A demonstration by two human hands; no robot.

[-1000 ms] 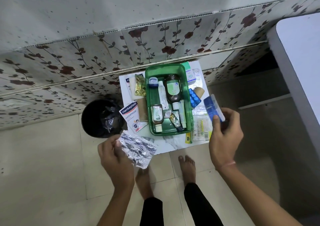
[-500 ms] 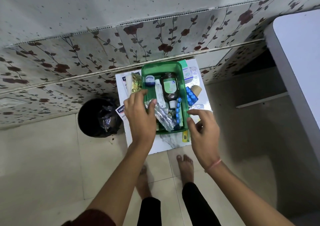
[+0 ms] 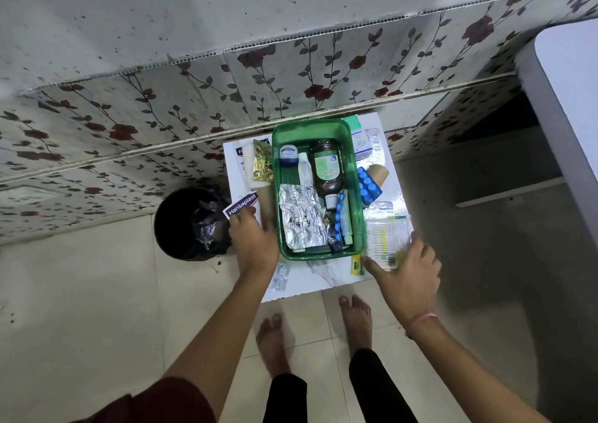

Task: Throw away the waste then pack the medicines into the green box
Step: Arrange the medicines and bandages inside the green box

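The green box (image 3: 275, 176) stands on a small white table (image 3: 323, 282). In it lie a brown bottle (image 3: 326, 171), a silver foil strip (image 3: 302, 218), a blue blister strip (image 3: 339, 218), a small jar (image 3: 288, 155) and a white tube (image 3: 304, 171). My left hand (image 3: 254, 243) is left of the box, its fingers curled over the near end of a Hansaplast box (image 3: 241, 207). My right hand (image 3: 406, 270) is spread, fingertips on a clear packet of cotton buds (image 3: 385, 238) right of the box.
A black bin (image 3: 186, 225) with a liner stands on the floor left of the table. Around the box lie a gold blister (image 3: 262, 165), a blue blister (image 3: 369, 184), an Optibex carton (image 3: 359, 139) and a yellow-green tube (image 3: 356, 264). White furniture (image 3: 566, 105) stands at right.
The foil strip left my left hand and now lies in the green box; that hand moved left to the Hansaplast box. My right hand dropped the blue strip and moved onto the cotton bud packet.
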